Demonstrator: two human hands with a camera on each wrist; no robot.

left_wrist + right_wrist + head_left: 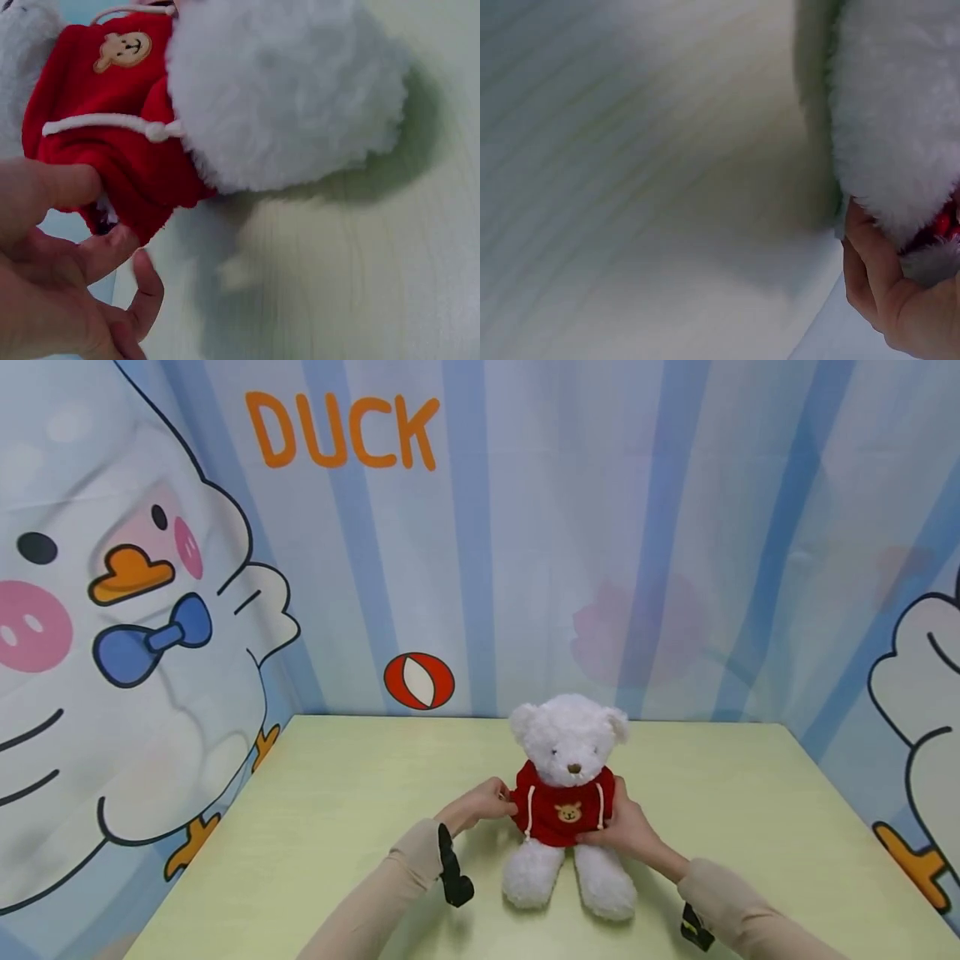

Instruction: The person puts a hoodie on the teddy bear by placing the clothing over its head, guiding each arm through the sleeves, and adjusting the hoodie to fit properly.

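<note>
A white plush teddy bear (573, 739) sits upright on the table, facing the head camera. It wears a red hoodie (546, 818) with white drawstrings and a bear-face patch (568, 812). On the image-left side, my left hand (480, 804) pinches the hoodie's sleeve. The left wrist view shows thumb and forefinger at the cuff of that sleeve (142, 199), where a bit of white shows inside. My right hand (633, 831) grips the bear's other side, thumb across the hoodie's lower front. Its fingers are partly hidden; in the right wrist view they curl beside a fluffy leg (896, 112).
The bear sits on a pale yellow-green table (375, 760). Behind it hangs a blue striped backdrop (525, 527) with a printed duck (172, 710) and a red-and-white ball picture (438, 681). Black straps (452, 872) hang at both wrists.
</note>
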